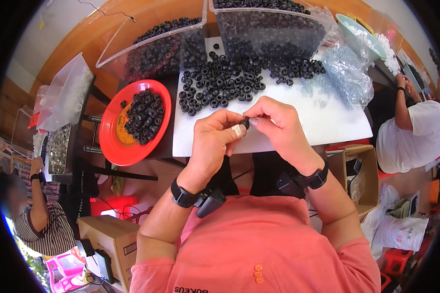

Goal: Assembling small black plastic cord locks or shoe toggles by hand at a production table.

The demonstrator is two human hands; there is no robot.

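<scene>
Both my hands meet over the front edge of a white board [298, 117]. My left hand [208, 141], with a pale bandage on a finger, is closed on a small black ring-shaped part [246, 123]. Thumb and fingers of my right hand [283, 129] pinch the same part from the other side; whatever else they hold is too small to make out. Just beyond my hands, a loose pile of similar black parts [220, 80] covers the board's far half. To the left, a red plate [110, 115] holds a heap of these black parts.
Two clear bins, one at far left [154, 36] and one at far centre [274, 31], hold black parts. A plastic bag [352, 73] of tiny glittery pieces lies at the right. Co-workers sit at left [46, 222] and right [410, 136]. Cardboard boxes [107, 244] stand below.
</scene>
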